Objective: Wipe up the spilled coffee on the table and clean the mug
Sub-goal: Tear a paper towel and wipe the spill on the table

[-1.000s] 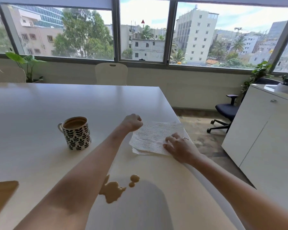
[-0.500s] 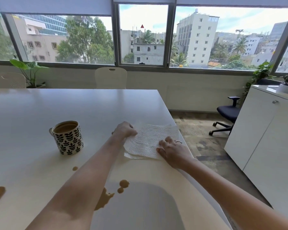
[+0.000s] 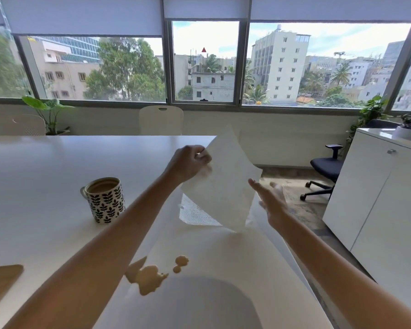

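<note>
step: lift white paper towel sheet [image 3: 223, 184] | left hand [image 3: 188, 163] pinches its corner | right hand [image 3: 272, 200] fingers apart (empty) | tip: bunch it, blot tan coffee puddle [image 3: 148, 277]

The left hand [image 3: 190, 163] pinches a paper towel [image 3: 226, 186] by its upper edge, the sheet hanging below its fingers [image 3: 205, 157]. The right hand [image 3: 271, 200] spreads beside the sheet. More towels [image 3: 195, 214] lie beneath on the worktop [image 3: 45, 186]. The mug [image 3: 105, 199] and spilled coffee [image 3: 150, 277] sit nearer than the fingers.
</note>
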Tool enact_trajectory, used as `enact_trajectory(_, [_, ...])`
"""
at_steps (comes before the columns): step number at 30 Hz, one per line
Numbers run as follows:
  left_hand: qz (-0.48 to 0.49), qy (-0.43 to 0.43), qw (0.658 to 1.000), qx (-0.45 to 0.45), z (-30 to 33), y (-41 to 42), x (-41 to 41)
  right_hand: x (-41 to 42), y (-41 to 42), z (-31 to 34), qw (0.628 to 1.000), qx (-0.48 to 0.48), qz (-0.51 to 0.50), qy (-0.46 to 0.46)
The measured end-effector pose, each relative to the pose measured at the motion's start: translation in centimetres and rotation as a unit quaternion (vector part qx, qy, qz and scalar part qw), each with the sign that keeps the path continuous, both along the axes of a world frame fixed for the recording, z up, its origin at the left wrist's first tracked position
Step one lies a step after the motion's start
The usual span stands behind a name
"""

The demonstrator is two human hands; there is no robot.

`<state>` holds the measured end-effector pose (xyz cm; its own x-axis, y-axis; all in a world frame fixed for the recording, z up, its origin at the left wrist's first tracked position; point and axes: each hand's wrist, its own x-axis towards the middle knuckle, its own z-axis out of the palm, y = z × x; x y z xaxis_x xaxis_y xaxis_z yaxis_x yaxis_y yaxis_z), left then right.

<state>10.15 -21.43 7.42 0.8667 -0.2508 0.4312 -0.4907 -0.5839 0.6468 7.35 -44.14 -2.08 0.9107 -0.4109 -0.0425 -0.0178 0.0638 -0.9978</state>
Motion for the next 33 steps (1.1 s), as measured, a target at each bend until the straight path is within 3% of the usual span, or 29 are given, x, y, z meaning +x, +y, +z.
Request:
enact_trajectory(2, [-0.039,0.012,0.998,-0.039,1.4,0.5,-0.9,-0.1,0.1,0.2,0.991,0.117,0.053,0.027])
enact_trajectory(7, [-0.041,0.027,0.992,-0.120,2.9,1.9,-2.9,-1.2,1.9,1.0,0.988,0.131,0.077,-0.023])
enact_trajectory(14, [0.085,-0.102,0.991,-0.031,1.5,1.6,-5.7,-4.5,5.2,5.0,0.987,-0.012,0.013,-0.157])
enact_trajectory(19, [0.035,-0.106,0.991,-0.066,-0.1,-0.5,-8.3,-6.8,9.1,8.2,0.976,-0.058,0.029,-0.208])
enact_trajectory(24, [-0.002,-0.061,0.987,-0.151,-1.3,-0.9,-10.3,-8.1,11.2,9.1,0.960,-0.188,0.043,-0.205])
enact_trajectory(29, [-0.072,0.063,0.954,-0.283,-1.3,0.3,-10.9,-8.8,12.3,9.1,0.966,-0.106,0.133,-0.194])
enact_trajectory(33, [-0.084,0.127,0.928,-0.341,-1.1,2.6,-10.6,-9.0,12.7,9.5,0.964,-0.123,0.151,-0.181])
